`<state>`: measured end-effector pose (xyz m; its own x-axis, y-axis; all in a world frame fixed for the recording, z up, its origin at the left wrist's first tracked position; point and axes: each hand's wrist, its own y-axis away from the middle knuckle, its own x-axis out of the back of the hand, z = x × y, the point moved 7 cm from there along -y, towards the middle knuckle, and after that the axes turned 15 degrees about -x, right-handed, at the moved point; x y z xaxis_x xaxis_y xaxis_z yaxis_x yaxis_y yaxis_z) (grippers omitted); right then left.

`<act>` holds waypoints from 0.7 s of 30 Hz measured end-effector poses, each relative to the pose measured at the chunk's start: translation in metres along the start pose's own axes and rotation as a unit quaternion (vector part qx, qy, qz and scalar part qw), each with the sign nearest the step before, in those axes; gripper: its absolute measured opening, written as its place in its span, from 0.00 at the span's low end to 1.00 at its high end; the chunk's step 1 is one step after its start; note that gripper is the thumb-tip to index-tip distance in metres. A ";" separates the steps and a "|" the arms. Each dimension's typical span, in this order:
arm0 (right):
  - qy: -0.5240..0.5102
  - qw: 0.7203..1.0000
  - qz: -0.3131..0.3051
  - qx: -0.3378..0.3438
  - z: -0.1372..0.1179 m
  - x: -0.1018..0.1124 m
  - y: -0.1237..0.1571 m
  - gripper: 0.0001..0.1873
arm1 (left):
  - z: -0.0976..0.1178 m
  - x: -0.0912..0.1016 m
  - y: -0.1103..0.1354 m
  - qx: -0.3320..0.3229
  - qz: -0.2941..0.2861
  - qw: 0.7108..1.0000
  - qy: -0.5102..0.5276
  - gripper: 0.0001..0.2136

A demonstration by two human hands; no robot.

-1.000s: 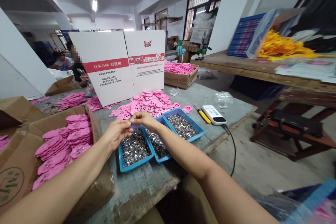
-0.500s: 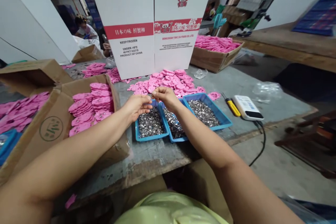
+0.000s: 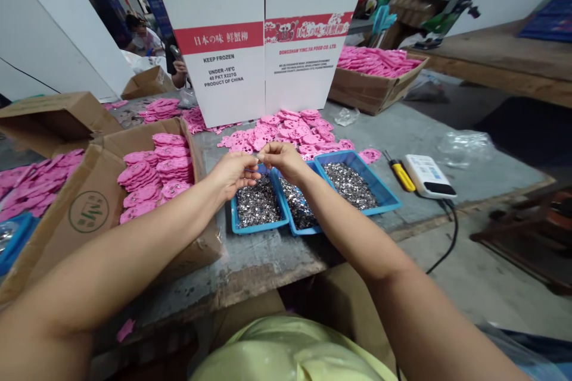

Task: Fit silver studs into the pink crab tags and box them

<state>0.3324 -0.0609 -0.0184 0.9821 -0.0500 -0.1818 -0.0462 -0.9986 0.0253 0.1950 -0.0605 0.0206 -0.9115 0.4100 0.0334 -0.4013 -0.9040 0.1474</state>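
Note:
My left hand (image 3: 236,174) and my right hand (image 3: 280,159) meet fingertip to fingertip above the left blue tray (image 3: 233,214). Both are closed in a pinch; whatever lies between the fingertips is too small to name. Under and beside them stand a middle blue tray (image 3: 292,230) and a right blue tray (image 3: 389,201), each filled with small shiny metal pieces (image 3: 351,186). Just behind the trays lies a loose heap of flat pink pieces with holes (image 3: 286,131). My right forearm covers part of the middle tray.
A carton (image 3: 129,190) with stacked pink pieces stands left, and a tall white carton (image 3: 223,95) behind. Another box of pink pieces (image 3: 378,86) is back right. A yellow-handled screwdriver (image 3: 402,175) and a white corded device (image 3: 429,175) lie right. A person (image 3: 145,36) sits far back.
My view has tilted and shifted slightly, so the scene sits a little differently. My hands stay together over the trays, with fingertips still pinched.

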 end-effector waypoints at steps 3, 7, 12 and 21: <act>-0.001 1.000 -0.020 -0.005 -0.002 -0.001 -0.001 0.17 | -0.001 -0.001 -0.001 0.007 -0.007 1.000 0.005 0.12; 0.009 1.000 0.025 0.002 -0.006 0.010 -0.004 0.14 | -0.002 -0.002 -0.002 0.007 -0.010 0.999 0.039 0.06; 0.006 0.995 0.103 -0.005 -0.016 0.033 -0.009 0.13 | -0.001 0.001 -0.001 -0.009 0.016 0.996 0.086 0.10; 0.179 0.937 0.298 -0.021 -0.058 0.126 -0.040 0.09 | -0.005 -0.004 -0.001 -0.015 0.001 0.992 0.125 0.11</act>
<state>0.4691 -0.0261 0.0147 0.7826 -0.5831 0.2180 -0.6069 -0.7927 0.0584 0.1988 -0.0615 0.0150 -0.9048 0.3688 -0.2127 -0.3984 -0.9097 0.1170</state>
